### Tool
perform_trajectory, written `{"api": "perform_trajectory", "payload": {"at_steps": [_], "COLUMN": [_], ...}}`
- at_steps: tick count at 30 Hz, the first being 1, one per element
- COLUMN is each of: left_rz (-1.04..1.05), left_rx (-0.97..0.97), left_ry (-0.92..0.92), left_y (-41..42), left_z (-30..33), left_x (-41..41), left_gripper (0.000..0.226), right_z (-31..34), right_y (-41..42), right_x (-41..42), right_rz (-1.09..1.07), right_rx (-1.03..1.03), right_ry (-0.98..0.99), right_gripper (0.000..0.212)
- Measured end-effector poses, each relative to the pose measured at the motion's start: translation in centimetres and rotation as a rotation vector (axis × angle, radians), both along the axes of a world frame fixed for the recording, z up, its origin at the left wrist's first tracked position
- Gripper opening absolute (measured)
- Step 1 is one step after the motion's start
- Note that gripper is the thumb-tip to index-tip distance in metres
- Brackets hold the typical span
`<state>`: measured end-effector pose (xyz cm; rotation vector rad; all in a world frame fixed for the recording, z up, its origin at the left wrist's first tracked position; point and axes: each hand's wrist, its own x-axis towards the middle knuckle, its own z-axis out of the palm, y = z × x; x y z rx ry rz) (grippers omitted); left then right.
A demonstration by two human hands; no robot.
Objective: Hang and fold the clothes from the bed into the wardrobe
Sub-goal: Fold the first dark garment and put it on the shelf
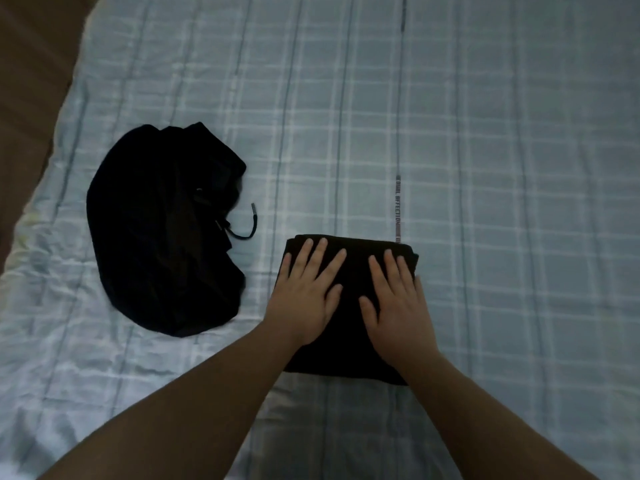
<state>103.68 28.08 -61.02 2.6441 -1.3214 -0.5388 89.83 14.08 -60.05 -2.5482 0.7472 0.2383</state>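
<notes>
Head view: my left hand (300, 292) and right hand (394, 299) lie flat, fingers spread, gripping nothing, pressing a folded black garment (349, 327) on the bed (485, 133). Best to smooth outward and square the edges before lifting. Crumpled black drawstring garment (162, 230) waits well apart, to the left. Pale checked bedsheet, lightly wrinkled; dim room; wardrobe not visible.

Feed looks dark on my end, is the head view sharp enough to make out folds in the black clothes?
Head view: dim, soft light; the folded garment under both hands and the crumpled garment read as near-solid black, folds barely visible; bed cover checks stay clear; wide-angle bending at the edges.
</notes>
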Motion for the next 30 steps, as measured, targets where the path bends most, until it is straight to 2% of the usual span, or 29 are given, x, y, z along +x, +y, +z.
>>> {"api": "perform_trajectory", "payload": {"at_steps": [3, 11, 16, 20, 22, 24, 26, 30], "left_rz": [0.048, 0.130, 0.239, 0.292, 0.405, 0.523, 0.552, 0.567], "left_rx": [-0.064, -0.228, -0.335, -0.296, -0.299, -0.303, -0.318, -0.349], "left_ry": [0.084, 0.199, 0.313, 0.259, 0.322, 0.490, 0.564, 0.620], "left_y": [-0.5, -1.2, -0.5, 1.2, 2.0, 2.6, 3.1, 4.4], "left_z": [-2.0, -5.0, -3.1, -1.5, -0.7, 0.2, 0.7, 0.3], "left_x": [0.9, 2.3, 1.9, 0.3, -0.7, -1.2, -1.4, -1.7], "left_gripper": [0.057, 0.054, 0.052, 0.062, 0.068, 0.072, 0.069, 0.066], "right_z": [-2.4, -5.8, -4.5, -2.1, -1.6, -1.3, -0.5, -0.3], "right_y": [-1.1, -2.2, -2.2, -1.4, -0.8, -0.2, 0.4, 0.1], "right_x": [1.3, 2.6, 1.9, -0.3, -1.8, -2.8, -2.9, -3.4], "right_rz": [-0.016, -0.052, -0.080, -0.109, -0.139, -0.264, -0.398, -0.334], "right_rx": [0.102, 0.166, 0.272, 0.371, 0.344, 0.345, 0.476, 0.611], "right_ry": [-0.043, -0.155, -0.246, -0.345, -0.385, -0.367, -0.290, -0.275], "right_gripper": [0.067, 0.061, 0.061, 0.069, 0.076, 0.086, 0.091, 0.080]}}
